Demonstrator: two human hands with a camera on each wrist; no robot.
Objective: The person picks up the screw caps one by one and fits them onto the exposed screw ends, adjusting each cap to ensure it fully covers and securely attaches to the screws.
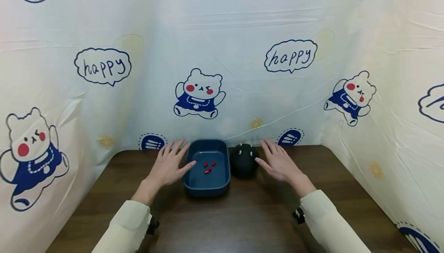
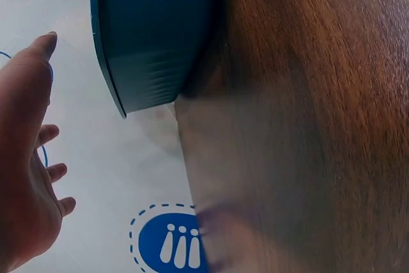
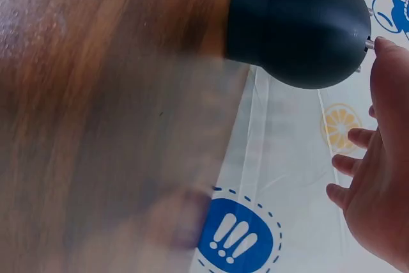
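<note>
Progress was judged early — red pieces (image 1: pixel 208 167) lay in the blue tray (image 1: pixel 194 183); left hand (image 1: pixel 169 166) and right hand (image 1: pixel 279 163) were spread flat, nothing held, the black dome (image 1: pixel 244 160) untouched.

A dark blue rectangular tray (image 1: pixel 207 183) sits upright on the table, holding small red pieces (image 1: pixel 209 167). Just beside it stands a black domed object (image 1: pixel 243 161), seemingly studded with pale pegs.

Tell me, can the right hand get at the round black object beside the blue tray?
Probably yes: the right hand lies open right beside the round black object, thumb almost at it, with nothing between them.
</note>
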